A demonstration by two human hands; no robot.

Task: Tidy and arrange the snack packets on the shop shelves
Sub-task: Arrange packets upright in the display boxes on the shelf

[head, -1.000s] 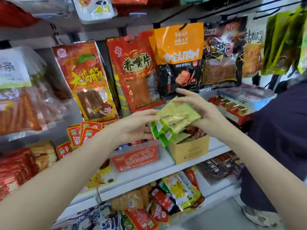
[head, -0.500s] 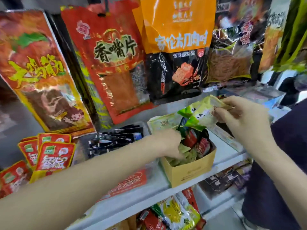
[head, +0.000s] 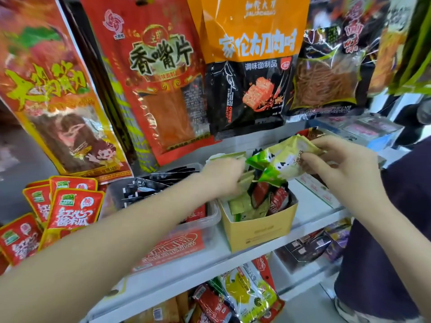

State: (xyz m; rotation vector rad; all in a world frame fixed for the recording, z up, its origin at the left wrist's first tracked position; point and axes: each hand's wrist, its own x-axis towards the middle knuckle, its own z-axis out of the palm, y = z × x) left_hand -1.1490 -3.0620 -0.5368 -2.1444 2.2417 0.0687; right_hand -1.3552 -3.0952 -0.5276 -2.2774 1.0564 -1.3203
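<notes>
The right hand (head: pixel 338 166) is raised over the yellow box (head: pixel 258 227) on the shelf (head: pixel 210 264), fingers pinching a bunch of green packets (head: pixel 279 162). The left hand (head: pixel 224 176) reaches down into the box — fingers curled among the packets there, seemingly gripping some, though blur hides the hold.

The red bag (head: pixel 161 82) hanging at centre reads 香嘴片. The orange-and-black bag (head: pixel 251 66) beside it carries 调味面制品 in white and "JIAXUN DADAO" down its left edge. The small red pouch (head: pixel 73 212) at lower left shows 脆 in a circle.
</notes>
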